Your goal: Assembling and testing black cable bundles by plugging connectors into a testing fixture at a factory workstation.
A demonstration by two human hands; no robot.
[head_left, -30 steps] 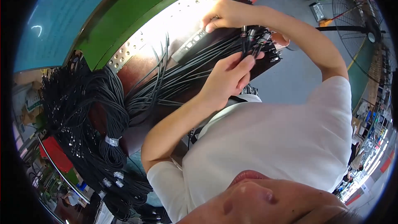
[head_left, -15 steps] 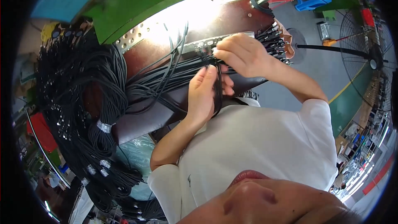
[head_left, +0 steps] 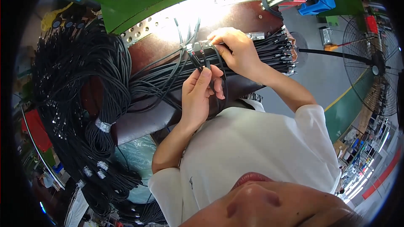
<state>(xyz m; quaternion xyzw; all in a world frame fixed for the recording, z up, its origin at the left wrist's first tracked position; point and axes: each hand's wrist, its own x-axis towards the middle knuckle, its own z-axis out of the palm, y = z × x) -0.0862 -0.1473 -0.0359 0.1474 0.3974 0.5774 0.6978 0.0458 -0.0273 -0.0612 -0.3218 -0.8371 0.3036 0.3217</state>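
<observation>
Pinching cables (head_left: pixel 195 60) in left hand (head_left: pixel 197 96), slanting up-left toward strip (head_left: pixel 257 36), just beyond, lying lengthwise left to right; curled over strip with right hand (head_left: pixel 240 52), nearer; cannot tell whether gripping.

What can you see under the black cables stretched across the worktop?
Reddish-brown worktop shows beyond the black cables; beneath their dense middle, the surface is covered and cannot be seen.

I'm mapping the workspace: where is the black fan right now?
In the head view, the black fan is near the right edge, right of the right hand and lower than the blue plastic item.
</observation>
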